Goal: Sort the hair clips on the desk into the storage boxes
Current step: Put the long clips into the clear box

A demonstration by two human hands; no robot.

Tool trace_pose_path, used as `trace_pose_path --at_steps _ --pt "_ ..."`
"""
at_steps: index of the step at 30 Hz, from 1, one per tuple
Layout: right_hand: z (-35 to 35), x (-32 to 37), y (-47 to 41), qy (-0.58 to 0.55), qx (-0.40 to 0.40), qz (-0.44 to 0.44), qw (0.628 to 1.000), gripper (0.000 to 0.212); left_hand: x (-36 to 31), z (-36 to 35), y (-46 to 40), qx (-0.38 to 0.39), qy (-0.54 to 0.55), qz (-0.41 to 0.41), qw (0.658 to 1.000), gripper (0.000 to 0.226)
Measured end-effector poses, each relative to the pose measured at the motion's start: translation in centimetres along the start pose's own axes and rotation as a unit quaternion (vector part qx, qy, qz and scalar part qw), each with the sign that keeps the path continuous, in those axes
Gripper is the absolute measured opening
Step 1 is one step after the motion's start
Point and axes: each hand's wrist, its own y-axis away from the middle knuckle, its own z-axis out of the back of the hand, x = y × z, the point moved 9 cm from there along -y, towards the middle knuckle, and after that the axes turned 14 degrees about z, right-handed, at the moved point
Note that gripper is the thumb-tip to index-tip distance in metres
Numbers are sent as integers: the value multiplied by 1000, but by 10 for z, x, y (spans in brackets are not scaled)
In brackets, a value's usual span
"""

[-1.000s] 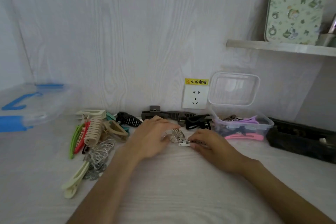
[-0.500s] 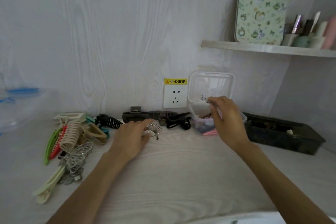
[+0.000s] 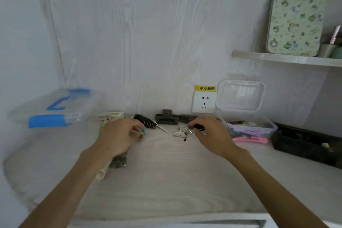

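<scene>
A small black hair clip [image 3: 199,127] is being pinched between the curled fingers and thumb of the right hand [image 3: 212,135], just left of the clear plastic storage box [image 3: 266,126], in which purple and pink clips are being kept. The left hand [image 3: 118,135] is being held with fingers curled over the heap of large claw clips [image 3: 137,133] at the left of the pale wood-grain worktop [image 3: 166,181]; whether one is being gripped cannot be told. Small silver clips [image 3: 182,132] are lying loose between both hands, near a grey rectangular clip [image 3: 166,119] at the wall
</scene>
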Motion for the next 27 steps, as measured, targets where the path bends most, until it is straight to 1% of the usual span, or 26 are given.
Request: trace_pose_path --at_steps 3,5,7,9,11,12,14,16,18,20,22,25,27 --pt "-41 34 -14 -36 31 25 999 36 51 23 15 34 -11 72 997 25" --pt "-69 52 -20 -20 58 33 998 41 80 35 29 29 -27 116 993 25" --pt "-90 60 -26 14 73 17 997 44 100 38 43 29 -44 163 985 46" --pt "-105 60 -34 49 95 -19 994 50 110 30 56 60 -45 194 978 64" --pt "-111 53 -39 88 102 -50 990 52 108 15 67 101 -46 201 973 70" --pt "-109 47 -41 107 97 -60 988 50 103 8 70 116 -42 195 973 69" --pt "-104 40 -43 125 74 -74 987 41 96 1 71 127 -17 182 975 59" --pt "-96 32 -42 100 39 -95 990 30 92 -5 66 135 5 174 975 44" --pt "-88 25 -39 68 1 -123 990 21 85 -12 60 141 25 164 976 34" --pt "-85 22 -38 71 -12 -132 989 17 72 -16 54 120 38 154 980 28" --pt "-87 22 -36 65 -12 -133 989 17 56 -20 50 80 40 141 986 24" --pt "-85 21 -32 37 -28 -139 989 15 33 -23 46 3 53 112 992 22" --pt "-77 20 -27 44 -40 -136 989 15 28 -20 44 -60 74 104 990 24"
